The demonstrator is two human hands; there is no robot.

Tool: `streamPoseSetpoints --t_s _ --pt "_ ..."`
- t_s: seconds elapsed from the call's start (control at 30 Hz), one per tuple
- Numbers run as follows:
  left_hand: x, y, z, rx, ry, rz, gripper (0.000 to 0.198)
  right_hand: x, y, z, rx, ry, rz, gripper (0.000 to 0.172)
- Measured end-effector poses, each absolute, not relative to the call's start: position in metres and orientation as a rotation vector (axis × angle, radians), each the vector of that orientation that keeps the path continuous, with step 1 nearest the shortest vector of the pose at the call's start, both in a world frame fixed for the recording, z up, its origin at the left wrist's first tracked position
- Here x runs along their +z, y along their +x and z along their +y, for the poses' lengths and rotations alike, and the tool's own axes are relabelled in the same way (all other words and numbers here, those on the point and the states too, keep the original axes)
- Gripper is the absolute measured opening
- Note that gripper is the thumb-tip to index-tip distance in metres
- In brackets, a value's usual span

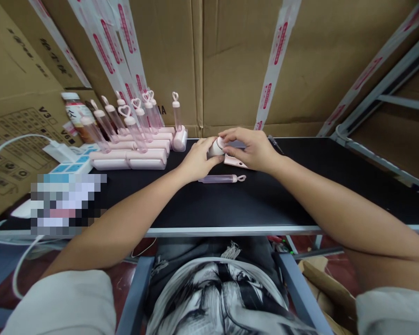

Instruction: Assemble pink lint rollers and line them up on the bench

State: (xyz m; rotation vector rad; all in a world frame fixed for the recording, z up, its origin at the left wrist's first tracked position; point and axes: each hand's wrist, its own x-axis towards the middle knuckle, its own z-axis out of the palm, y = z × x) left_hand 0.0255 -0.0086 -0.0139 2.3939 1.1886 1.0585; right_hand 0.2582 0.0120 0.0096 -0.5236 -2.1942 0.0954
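Above the black table (181, 209), my left hand (198, 159) is closed round a white lint roll (215, 150). The fingers of my right hand (253, 148) pinch the pink end cap (221, 142) of that roll. Below my hands lies a clear pink handle (218, 178) with a loop at its right end. A flat pink plastic piece (234, 161) rests under my right hand, partly hidden by it.
Several pink lint rollers (146, 159) with upright handles stand at the left. Behind them is a drink bottle (77, 114). A power strip (77, 160) with a white cable, a blurred-out object (68, 200) and a dark pen-like item (275, 144) also lie there. Cardboard (230, 70) walls the back.
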Motion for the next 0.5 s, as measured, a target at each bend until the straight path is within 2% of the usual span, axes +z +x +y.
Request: streamPoseSetpoints --t_s 0.2,0.4,0.5 --pt "-0.0113 0.0272 -0.0104 1.140 2.352 1.098 0.047 0.0059 0.2573 0.0109 0.048 -0.537 -2.192 0.022" --pt "-0.0086 0.0259 -0.0074 1.224 2.170 1.077 0.045 0.0060 0.2590 0.0082 -0.089 -0.510 -2.028 0.056" --pt "-0.0102 0.0259 -0.0049 1.264 2.099 1.013 0.049 0.0041 0.2569 0.0056 -0.043 -0.470 -2.062 0.067"
